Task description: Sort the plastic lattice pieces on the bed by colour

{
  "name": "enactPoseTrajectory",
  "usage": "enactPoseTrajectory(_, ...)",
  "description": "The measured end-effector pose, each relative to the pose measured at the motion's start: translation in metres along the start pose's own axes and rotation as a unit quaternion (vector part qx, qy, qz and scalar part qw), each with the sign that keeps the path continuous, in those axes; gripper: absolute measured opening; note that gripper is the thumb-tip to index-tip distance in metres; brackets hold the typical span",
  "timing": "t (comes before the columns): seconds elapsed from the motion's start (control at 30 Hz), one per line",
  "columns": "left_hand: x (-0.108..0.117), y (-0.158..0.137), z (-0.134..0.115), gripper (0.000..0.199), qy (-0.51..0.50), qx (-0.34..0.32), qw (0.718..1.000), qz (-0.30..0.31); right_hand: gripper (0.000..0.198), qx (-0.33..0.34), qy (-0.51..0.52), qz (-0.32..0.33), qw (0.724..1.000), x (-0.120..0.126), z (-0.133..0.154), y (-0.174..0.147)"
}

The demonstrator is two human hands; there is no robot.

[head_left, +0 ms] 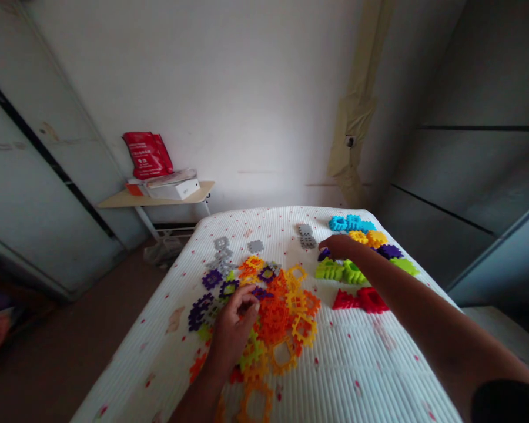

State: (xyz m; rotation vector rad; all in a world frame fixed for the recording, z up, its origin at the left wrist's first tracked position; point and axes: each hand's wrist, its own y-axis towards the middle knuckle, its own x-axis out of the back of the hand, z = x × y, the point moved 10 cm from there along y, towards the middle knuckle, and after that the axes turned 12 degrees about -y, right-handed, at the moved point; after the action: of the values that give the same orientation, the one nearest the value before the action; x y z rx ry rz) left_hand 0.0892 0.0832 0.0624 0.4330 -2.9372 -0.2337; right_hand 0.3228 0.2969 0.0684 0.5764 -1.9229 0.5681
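My left hand (234, 323) is over the heap of mixed plastic interlocking tiles (273, 320), its fingers curved with a gap between thumb and fingers. Near its fingertips lies a purple tile (261, 293). Farther forward and to the right, my right hand (334, 245) has its fingers bent down and closed on a purple tile (323, 254), seen only in part. Just in front of that hand, towards me, are green tiles (330, 270). The right forearm hides part of the row with the other purple tiles (388, 251).
Blue tiles (352, 223), yellow tiles (370, 238) and red tiles (361, 299) lie grouped on the right. Grey tiles (307, 236) lie at the back of the quilted bed surface (335, 364). Beyond its left side, a small table (158, 200) holds a red bag (147, 155) and a white box (175, 187).
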Motion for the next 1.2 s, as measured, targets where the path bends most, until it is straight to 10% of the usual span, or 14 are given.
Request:
enactPoseTrajectory(0.13,-0.007,0.016,-0.020,0.024,0.180,-0.058,0.981,0.039,0.056,-0.018,0.001,0.020,1.000,0.020,-0.013,-0.008)
enactPoseTrajectory(0.27,-0.037,0.041,-0.021,0.021,0.398,-0.078,0.904,0.132,0.054,-0.056,-0.012,-0.029,0.998,0.058,-0.007,-0.028)
enactPoseTrajectory(0.47,-0.055,0.072,0.002,0.023,0.494,-0.020,0.858,0.143,0.023,0.056,0.046,-0.176,0.982,0.089,0.088,-0.093)
enactPoseTrajectory(0.73,-0.064,0.078,0.012,0.017,0.529,0.001,0.835,0.152,0.018,0.176,0.105,-0.307,0.930,0.066,0.199,-0.171)
enactPoseTrajectory(1.0,-0.062,0.076,0.003,0.019,0.471,-0.030,0.866,0.166,0.019,0.182,0.119,-0.390,0.895,0.057,0.216,-0.180)
enactPoseTrajectory(1.2,-0.036,0.068,-0.010,0.016,0.204,-0.016,0.968,0.145,0.019,0.178,0.134,-0.393,0.892,0.055,0.214,-0.176)
